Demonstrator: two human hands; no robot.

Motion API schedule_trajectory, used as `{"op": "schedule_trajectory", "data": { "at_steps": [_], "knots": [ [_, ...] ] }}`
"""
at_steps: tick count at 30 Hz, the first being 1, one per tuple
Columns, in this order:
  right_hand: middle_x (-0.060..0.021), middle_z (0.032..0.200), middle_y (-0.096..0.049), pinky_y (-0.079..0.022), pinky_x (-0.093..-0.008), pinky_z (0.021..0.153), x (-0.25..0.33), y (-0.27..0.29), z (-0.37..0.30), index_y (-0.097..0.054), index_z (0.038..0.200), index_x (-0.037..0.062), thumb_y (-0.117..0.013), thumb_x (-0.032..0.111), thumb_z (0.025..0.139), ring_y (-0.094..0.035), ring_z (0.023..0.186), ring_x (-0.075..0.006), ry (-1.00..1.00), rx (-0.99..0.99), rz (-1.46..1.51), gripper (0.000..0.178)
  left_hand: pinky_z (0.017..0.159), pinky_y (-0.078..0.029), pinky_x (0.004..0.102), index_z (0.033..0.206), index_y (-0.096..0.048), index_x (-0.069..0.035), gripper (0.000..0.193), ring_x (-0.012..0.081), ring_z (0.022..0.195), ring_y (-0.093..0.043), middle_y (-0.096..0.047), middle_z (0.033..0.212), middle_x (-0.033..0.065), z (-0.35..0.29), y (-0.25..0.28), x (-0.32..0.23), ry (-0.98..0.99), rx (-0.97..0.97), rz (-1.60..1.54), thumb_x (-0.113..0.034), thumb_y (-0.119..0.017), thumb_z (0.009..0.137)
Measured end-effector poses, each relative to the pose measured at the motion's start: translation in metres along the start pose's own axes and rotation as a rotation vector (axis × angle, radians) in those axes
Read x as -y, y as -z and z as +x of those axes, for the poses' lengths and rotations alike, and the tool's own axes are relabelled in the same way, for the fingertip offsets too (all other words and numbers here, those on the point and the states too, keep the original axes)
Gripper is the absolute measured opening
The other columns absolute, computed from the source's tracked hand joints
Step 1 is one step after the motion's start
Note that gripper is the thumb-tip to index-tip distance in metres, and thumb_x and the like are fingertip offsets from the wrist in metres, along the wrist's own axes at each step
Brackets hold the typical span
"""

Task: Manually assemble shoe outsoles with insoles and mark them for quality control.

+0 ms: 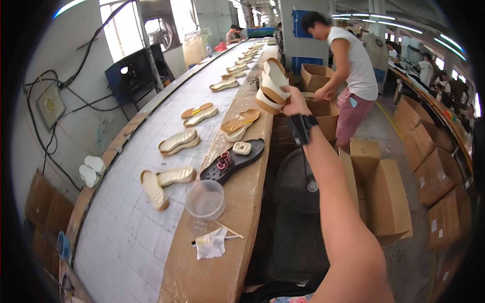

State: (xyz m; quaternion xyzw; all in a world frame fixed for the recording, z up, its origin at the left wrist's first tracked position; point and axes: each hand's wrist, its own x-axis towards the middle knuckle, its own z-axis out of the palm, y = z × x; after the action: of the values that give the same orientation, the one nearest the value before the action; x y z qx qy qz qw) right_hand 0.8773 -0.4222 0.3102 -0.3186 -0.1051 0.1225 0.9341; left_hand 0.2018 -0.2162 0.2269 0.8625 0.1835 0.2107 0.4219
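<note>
My right hand [297,102], with a black device [301,127] strapped at the wrist, reaches out past the right edge of the long table. Its fingers are closed round a pair of white-and-tan shoe soles [275,82], held raised one above the other. Some of the fingers are hidden behind the soles. Below, on the brown table edge, lie a tan-and-cream pair of soles [240,124] and a black sole [233,164] carrying a small cream box [242,148] and a dark red bundle [224,161]. My left hand is out of view.
More soles [179,142] run in pairs up the white table surface [131,242]. A clear tub [204,200] and a white scrap [210,244] with thin sticks sit nearby. At right stand an open carton [381,202], a co-worker [353,65] bending over boxes, and stacked cartons [438,166].
</note>
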Motion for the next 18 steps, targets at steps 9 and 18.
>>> {"op": "schedule_trajectory", "data": {
  "at_steps": [9,18],
  "knots": [
    [-0.0133,0.100,-0.056,-0.045,-0.0342,0.078,-0.053,0.049,0.023,-0.055,0.100,-0.0046,-0.058,0.006,0.072,-0.056,0.090,-0.0249,0.064,-0.126,-0.008,0.030,0.090,-0.041,0.0358,0.115,-0.045,-0.001,0.032,0.0295,0.118,-0.036,-0.029,0.130,0.0176,0.015,-0.007,-0.019,0.242,-0.318,-0.082,-0.015,-0.050,0.087],
    [-0.0138,0.102,-0.058,-0.044,-0.0381,0.086,-0.100,0.135,-0.005,-0.051,0.106,0.0002,-0.049,0.010,0.077,-0.057,0.094,-0.0268,-0.008,-0.523,0.057,0.031,0.093,-0.037,0.0334,0.122,-0.036,-0.003,0.038,0.0220,0.113,-0.039,-0.039,0.124,0.0120,0.013,-0.008,-0.031,0.566,-0.572,-0.441,-0.012,-0.048,0.087]
  ]
}}
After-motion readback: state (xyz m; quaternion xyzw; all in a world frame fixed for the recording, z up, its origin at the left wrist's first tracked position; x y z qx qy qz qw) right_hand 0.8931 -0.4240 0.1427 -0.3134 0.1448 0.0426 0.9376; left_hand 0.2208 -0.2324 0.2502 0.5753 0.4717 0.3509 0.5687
